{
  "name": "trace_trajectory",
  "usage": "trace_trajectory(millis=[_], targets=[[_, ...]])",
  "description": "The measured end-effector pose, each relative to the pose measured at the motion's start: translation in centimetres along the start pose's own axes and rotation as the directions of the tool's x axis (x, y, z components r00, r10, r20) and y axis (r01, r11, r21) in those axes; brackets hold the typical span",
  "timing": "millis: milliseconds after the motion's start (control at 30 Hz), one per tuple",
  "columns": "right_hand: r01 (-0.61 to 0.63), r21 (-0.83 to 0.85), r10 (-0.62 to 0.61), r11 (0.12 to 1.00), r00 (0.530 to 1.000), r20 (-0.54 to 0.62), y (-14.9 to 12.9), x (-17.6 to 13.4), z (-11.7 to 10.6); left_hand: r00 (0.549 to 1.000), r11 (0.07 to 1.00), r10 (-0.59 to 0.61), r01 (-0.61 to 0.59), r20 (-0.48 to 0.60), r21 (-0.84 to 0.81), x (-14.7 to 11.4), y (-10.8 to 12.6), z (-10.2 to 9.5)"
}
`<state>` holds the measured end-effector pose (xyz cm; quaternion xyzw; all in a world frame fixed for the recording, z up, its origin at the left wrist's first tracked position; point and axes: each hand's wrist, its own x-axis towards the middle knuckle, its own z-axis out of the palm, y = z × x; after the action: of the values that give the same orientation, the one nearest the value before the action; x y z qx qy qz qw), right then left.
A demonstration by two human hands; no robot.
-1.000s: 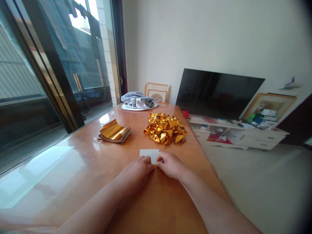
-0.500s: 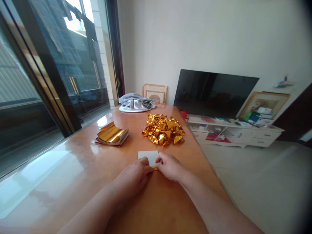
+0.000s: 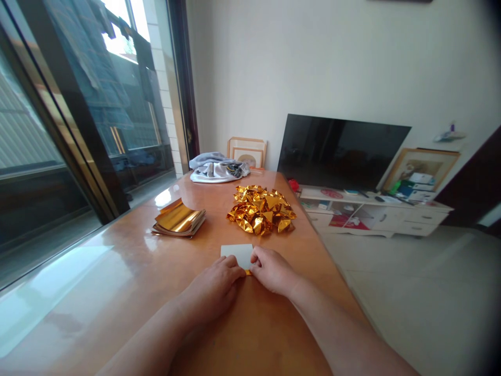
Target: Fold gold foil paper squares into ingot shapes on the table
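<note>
Gold foil pile (image 3: 261, 210) beyond paper (image 3: 237, 252)

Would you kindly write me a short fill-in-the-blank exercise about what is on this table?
1. Both hands, left hand and right hand, press on a small ____ sheet.
2. The pile of folded pieces is ____ in colour.
3. The stack of foil sheets lies to the ____ of that pile.
4. At the table's far end lies a bundle of ____.

Missing words: white; gold; left; cloth
</note>
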<state>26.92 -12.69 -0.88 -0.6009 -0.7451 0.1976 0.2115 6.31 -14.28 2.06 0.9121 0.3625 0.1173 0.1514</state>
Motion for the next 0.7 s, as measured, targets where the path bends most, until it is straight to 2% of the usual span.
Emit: trace_trajectory(millis=[100,200,300,400,500,700], targets=[[0.003,-0.07,-0.001,0.998,1.0,0.02,-0.4,-0.3,-1.1,1.0,1.0,0.014,-0.014,0.001,0.02,-0.1,0.0,0.0],[-0.022,-0.224,0.028,0.974,0.999,0.024,-1.4,-1.1,-2.7,1.0,0.999,0.027,-0.027,0.007,0.036,-0.1,0.2,-0.2],[0.06,-0.361,-0.012,0.93,0.991,0.133,-2.9,-2.5,-3.8,0.999,0.998,0.028,-0.03,0.023,0.05,-0.1,0.4,-0.5],[0.139,-0.448,-0.029,0.883,0.969,0.245,-4.6,-4.1,-3.8,0.999,0.998,0.027,-0.03,0.044,0.063,0.0,0.6,-0.8],[0.164,-0.493,0.014,0.854,0.942,0.336,-5.9,-5.0,-3.3,0.998,0.997,0.021,-0.026,0.067,0.072,0.0,0.7,-0.9],[0.176,-0.55,0.071,0.816,0.914,0.399,-7.0,-5.0,-3.0,0.998,0.997,0.01,-0.014,0.059,0.078,0.0,0.6,-0.6]])
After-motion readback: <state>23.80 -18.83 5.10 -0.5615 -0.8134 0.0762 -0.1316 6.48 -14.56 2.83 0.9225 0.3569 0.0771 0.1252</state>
